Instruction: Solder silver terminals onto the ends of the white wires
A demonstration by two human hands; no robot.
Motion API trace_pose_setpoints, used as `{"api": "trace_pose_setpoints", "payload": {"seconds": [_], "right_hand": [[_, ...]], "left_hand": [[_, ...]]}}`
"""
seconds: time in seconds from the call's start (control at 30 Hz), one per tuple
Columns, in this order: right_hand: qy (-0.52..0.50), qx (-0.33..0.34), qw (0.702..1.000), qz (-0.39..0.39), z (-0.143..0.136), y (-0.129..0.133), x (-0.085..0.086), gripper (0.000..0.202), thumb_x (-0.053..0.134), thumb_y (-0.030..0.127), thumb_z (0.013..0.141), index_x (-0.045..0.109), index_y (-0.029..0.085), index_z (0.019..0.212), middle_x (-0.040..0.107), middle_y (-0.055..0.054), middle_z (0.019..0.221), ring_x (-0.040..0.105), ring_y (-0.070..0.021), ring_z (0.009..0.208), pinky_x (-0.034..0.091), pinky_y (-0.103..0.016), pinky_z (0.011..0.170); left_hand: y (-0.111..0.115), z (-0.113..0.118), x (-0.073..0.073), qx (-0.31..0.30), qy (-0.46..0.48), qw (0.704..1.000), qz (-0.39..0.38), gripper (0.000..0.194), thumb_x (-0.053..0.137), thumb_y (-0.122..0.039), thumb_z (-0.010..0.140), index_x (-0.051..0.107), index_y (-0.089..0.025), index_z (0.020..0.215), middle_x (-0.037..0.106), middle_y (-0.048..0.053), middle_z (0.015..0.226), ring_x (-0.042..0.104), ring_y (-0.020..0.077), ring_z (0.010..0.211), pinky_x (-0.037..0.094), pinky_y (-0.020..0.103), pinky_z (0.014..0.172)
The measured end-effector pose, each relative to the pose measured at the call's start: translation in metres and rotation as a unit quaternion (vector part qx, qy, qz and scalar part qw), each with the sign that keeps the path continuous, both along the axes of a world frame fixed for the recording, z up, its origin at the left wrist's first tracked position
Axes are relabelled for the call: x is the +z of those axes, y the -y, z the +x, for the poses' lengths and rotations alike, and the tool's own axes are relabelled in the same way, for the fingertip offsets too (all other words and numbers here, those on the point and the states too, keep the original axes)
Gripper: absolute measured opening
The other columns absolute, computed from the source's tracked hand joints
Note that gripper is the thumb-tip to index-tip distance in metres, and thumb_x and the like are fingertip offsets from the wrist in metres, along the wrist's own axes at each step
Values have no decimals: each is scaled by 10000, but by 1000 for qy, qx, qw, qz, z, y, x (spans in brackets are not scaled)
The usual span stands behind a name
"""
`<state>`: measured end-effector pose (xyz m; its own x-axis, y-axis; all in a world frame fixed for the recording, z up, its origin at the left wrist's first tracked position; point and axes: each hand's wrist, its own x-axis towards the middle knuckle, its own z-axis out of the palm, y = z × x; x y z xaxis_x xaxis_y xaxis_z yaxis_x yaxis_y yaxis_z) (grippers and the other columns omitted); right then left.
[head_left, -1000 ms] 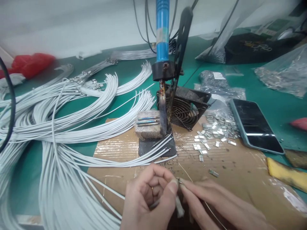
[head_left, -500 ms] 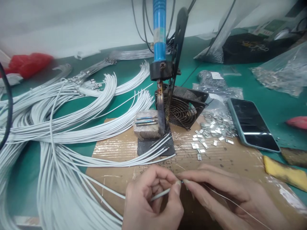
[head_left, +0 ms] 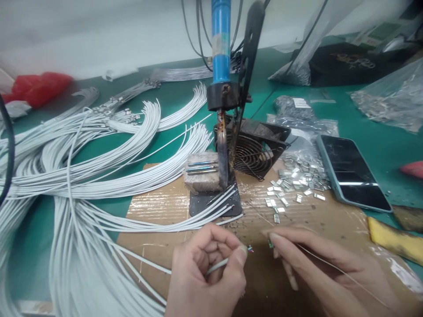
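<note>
1. I see the white cable [head_left: 218,265] pinched between left thumb and forefinger, low centre of the view over the cardboard mat [head_left: 158,207]. Its stripped end [head_left: 250,249] pokes out just past the thumb; coloured cores show, too small to count.
2. Left hand [head_left: 206,273] is curled tight on the cable, so the grip is closed and firm. I'd keep the pinch close to the tip so it doesn't wander.
3. Right hand [head_left: 317,268] sits just beside the tip, not touching. Its fingertips are closed on a small greenish piece [head_left: 271,243]; I can't tell exactly what it is. A thin bare wire [head_left: 333,266] runs back across that hand.
4. I'd line up piece and cores before closing the gap, resting both wrists on the mat.
5. Soldering iron [head_left: 222,145] stands clamped upright behind, fan [head_left: 253,152] beside it, metal clips [head_left: 294,182] to the right. I'd keep knuckles clear of the iron.
</note>
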<state>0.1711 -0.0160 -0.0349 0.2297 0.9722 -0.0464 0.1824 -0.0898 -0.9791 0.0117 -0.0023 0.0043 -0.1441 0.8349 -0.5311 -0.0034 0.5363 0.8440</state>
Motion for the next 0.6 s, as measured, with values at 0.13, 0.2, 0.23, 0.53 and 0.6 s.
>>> {"api": "trace_pose_setpoints", "payload": {"seconds": [0.13, 0.2, 0.23, 0.53, 0.6], "right_hand": [[176, 164, 957, 163, 13, -7, 3, 235, 713, 161, 935, 819, 310, 1082, 772, 40, 864, 797, -111, 795, 597, -68, 722], [234, 210, 923, 222, 14, -8, 6, 299, 673, 118, 959, 759, 293, 1185, 781, 41, 957, 790, -71, 851, 564, -31, 812], [246, 213, 914, 242, 13, -8, 6, 302, 650, 116, 973, 735, 293, 1202, 781, 44, 971, 779, -53, 847, 548, -16, 815], [206, 103, 955, 186, 13, 0, -4, 219, 738, 189, 905, 807, 335, 1054, 805, 60, 876, 771, -94, 684, 578, -65, 633], [109, 54, 986, 110, 6, 2, -2, 184, 772, 253, 871, 853, 378, 979, 765, 84, 708, 677, -69, 503, 527, -56, 510]], "left_hand": [[-1, 1, 0, 6, 3, 1000, -1, 172, 742, -295, 641, 636, -158, 636, 508, -56, 486, 420, 66, 445, 270, 178, 477], [-1, 1, 0, 7, 0, 1000, 4, 162, 737, -282, 640, 633, -159, 633, 497, -63, 482, 410, 62, 440, 262, 167, 470], [-1, 2, 0, 9, 1, 1000, 6, 157, 736, -277, 639, 633, -160, 634, 494, -66, 480, 405, 60, 437, 264, 162, 467], [-3, 3, -2, 43, 10, 999, 25, 150, 760, -258, 629, 656, -151, 622, 507, -67, 469, 427, 51, 422, 310, 127, 448], [-3, 3, -2, 54, 14, 998, 34, 155, 770, -257, 627, 660, -148, 614, 494, -74, 468, 410, 44, 426, 317, 116, 448]]}}
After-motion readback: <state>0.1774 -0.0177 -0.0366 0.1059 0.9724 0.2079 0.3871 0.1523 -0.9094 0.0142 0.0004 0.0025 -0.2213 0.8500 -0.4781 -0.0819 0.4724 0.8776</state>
